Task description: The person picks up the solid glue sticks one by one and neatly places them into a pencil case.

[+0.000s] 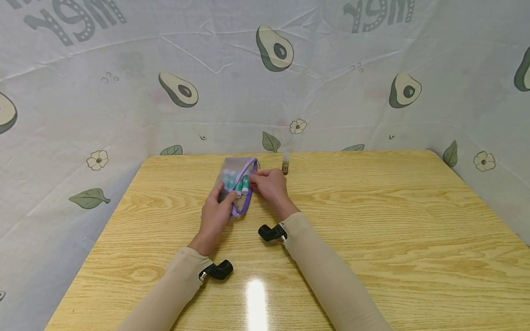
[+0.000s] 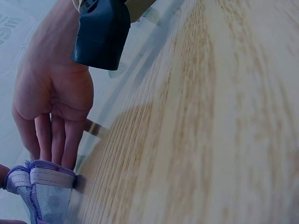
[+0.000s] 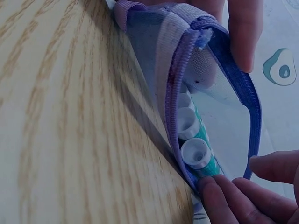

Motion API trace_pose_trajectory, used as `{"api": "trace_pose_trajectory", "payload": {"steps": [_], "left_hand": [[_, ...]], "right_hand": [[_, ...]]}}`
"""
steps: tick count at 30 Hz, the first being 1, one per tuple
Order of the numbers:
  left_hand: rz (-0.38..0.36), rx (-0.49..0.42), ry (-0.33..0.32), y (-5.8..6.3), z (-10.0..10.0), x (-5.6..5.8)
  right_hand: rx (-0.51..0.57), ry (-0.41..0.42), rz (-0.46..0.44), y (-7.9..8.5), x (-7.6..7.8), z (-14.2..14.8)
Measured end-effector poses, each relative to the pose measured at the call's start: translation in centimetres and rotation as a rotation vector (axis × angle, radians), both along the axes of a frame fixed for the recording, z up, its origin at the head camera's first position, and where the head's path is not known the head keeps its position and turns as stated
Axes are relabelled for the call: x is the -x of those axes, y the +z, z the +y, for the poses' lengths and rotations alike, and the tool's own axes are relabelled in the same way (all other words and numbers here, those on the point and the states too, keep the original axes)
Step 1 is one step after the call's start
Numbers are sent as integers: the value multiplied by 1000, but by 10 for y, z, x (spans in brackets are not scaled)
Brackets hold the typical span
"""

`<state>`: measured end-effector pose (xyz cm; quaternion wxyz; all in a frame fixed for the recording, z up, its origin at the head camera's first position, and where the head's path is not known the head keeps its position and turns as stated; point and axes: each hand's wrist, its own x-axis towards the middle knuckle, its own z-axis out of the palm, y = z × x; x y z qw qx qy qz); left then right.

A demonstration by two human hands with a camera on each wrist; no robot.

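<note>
A see-through mesh zip pouch [image 1: 223, 168] with a purple zipper edge lies tilted on the table. Inside it are several teal-and-white glue sticks [image 1: 245, 184], their hollow white ends [image 3: 196, 153] facing the gaping mouth. My left hand [image 1: 215, 211] grips the pouch's near side, thumb on top by the mouth. At the far right part of the mouth, my right hand [image 1: 271, 184] pinches the purple zipper edge [image 3: 252, 135]. Its thumb touches one side of that edge, and its other fingers lie beside the closest glue stick. The left palm is hidden in the left wrist view.
Behind my right hand stands a small brown tube [image 1: 285, 164] with a translucent cap, near the table's back edge. A wood-grain table [image 1: 372, 220] spreads beneath, with a printed cloth [image 1: 232, 92] hanging behind. Dark wrist-camera mounts [image 1: 271, 232] stick out from both sleeves.
</note>
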<state>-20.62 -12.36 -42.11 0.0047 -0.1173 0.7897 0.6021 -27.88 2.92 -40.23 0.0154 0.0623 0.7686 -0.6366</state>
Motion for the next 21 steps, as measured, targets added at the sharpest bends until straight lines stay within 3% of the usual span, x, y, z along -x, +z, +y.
{"api": "trace_pose_trajectory", "payload": {"steps": [8,21], "left_hand": [[-3,5,-4,-1,0,1],[-6,-7,-6,0,0,-1]], "right_hand": [[-26,4,34,4,0,3],[-100,51,222,19,0,12]]}}
